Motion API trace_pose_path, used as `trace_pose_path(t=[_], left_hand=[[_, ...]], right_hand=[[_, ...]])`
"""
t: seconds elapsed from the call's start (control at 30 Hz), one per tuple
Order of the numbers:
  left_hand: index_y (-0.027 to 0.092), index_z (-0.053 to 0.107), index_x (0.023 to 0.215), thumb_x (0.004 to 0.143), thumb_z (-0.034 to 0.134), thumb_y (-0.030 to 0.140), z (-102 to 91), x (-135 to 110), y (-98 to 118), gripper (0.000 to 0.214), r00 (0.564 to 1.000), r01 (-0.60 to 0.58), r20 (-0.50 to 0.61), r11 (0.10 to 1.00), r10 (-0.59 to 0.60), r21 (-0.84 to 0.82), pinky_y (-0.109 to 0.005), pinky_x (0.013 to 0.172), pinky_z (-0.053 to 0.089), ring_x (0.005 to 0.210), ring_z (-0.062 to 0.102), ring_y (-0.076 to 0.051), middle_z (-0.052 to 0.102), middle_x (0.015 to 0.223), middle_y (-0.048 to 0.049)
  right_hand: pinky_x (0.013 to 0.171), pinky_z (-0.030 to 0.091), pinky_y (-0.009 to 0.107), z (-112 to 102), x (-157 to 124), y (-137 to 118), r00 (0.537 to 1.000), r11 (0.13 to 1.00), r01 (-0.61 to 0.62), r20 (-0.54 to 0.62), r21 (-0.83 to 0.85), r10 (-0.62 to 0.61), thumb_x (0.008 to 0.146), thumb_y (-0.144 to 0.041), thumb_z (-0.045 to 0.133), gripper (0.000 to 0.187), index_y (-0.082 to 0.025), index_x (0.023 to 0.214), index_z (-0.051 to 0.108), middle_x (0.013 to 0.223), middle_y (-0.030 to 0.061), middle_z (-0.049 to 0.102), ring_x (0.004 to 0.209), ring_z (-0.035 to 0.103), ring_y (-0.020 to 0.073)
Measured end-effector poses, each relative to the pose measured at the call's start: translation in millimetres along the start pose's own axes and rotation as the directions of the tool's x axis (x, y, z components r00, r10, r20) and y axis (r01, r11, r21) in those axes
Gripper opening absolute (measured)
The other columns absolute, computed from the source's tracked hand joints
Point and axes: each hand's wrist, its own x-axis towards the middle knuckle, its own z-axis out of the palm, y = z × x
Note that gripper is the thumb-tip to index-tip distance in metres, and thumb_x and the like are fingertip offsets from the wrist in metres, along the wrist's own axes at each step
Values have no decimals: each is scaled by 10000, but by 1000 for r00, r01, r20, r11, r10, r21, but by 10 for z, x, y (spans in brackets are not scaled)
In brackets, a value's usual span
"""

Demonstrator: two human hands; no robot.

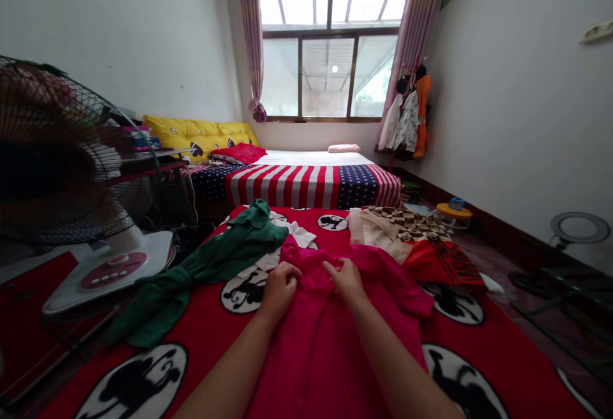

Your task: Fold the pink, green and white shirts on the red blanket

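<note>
A bright pink shirt (311,355) lies spread out in front of me on a red blanket (211,342) patterned with black-and-white monkey roundels. My left hand (281,286) is closed on the shirt's left side near the collar, fingers curled into the cloth. On the other side of the collar, my right hand (345,281) pinches the fabric between thumb and fingers. The shirt's lower end runs between my forearms and out of the frame. Left of it lies a crumpled green garment (215,259), with a white cloth (299,234) beyond.
To the right lie a beige garment (376,230), a checked brown cloth (412,221) and a red-orange cloth (443,262). A fan (62,157) stands close on the left. Ahead is a bed with a striped, starred cover (287,182). A ring light (579,227) stands right.
</note>
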Motion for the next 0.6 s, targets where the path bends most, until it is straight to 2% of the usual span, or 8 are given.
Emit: trace_pose_path(t=[0.1, 0.2, 0.27, 0.33, 0.4, 0.47, 0.53, 0.6], left_hand=[[165, 663, 687, 721, 469, 5, 24, 13, -36, 254, 1000, -10, -6, 1000, 10, -23, -274, 758, 465, 775, 620, -157, 658, 780, -28], [171, 673, 797, 757, 497, 58, 72, 15, -102, 213, 999, 4, -50, 999, -6, -43, -284, 774, 492, 799, 645, -167, 685, 821, -28], [168, 659, 881, 803, 491, 111, 97, 12, -135, 194, 995, 16, -96, 999, -21, -50, -281, 753, 516, 797, 660, -169, 698, 851, -35], [158, 639, 930, 848, 443, 145, 98, 27, -149, 214, 989, 22, -145, 999, -26, -34, -278, 704, 533, 761, 664, -165, 698, 879, -50], [148, 628, 952, 865, 390, 136, 62, 91, -141, 254, 983, 10, -183, 1000, -7, 13, -290, 705, 539, 775, 659, -170, 686, 919, -71], [147, 630, 983, 848, 362, 88, -13, 223, -118, 306, 982, -31, -184, 996, 46, 82, -316, 807, 523, 889, 641, -182, 670, 990, -84], [159, 644, 1031, 802, 358, 23, -109, 418, -90, 390, 986, -105, -114, 981, 124, 162, -338, 940, 463, 1031, 586, -189, 658, 1068, -75], [190, 657, 1090, 740, 373, -32, -200, 646, -70, 502, 980, -201, 37, 951, 197, 233, -333, 993, 420, 1082, 543, -186, 662, 1094, -44]], right_hand=[[665, 472, 331, 98, -76, -5, 998, 969, 22, -52, -247, -36, 552, -380, 781, 281, -210, 650, 580, 632, 43, 615, 794, 635, 279], [701, 442, 336, 141, -218, -25, 997, 919, 68, -7, -388, -77, 625, -371, 720, 193, -212, 633, 612, 631, 32, 611, 744, 619, 257], [728, 432, 316, 151, -291, -12, 982, 873, 180, 36, -453, -184, 677, -320, 653, 108, -213, 676, 637, 718, 35, 631, 764, 606, 230], [775, 425, 299, 153, -327, 25, 931, 802, 343, 63, -489, -360, 689, -256, 602, 91, -208, 753, 647, 868, 51, 642, 853, 590, 219], [763, 426, 281, 154, -331, 67, 869, 753, 460, 64, -470, -491, 681, -202, 557, 101, -197, 765, 614, 875, 51, 627, 840, 573, 203], [683, 422, 261, 158, -329, 93, 846, 767, 512, 74, -386, -528, 680, -161, 503, 81, -201, 727, 557, 747, 20, 591, 718, 548, 179], [649, 411, 250, 166, -342, 94, 814, 765, 579, 140, -282, -564, 657, -112, 453, 131, -206, 712, 526, 710, 8, 575, 683, 533, 170], [678, 406, 246, 175, -377, 75, 740, 714, 671, 249, -200, -625, 597, -63, 414, 207, -207, 700, 522, 744, 14, 592, 737, 543, 172]])
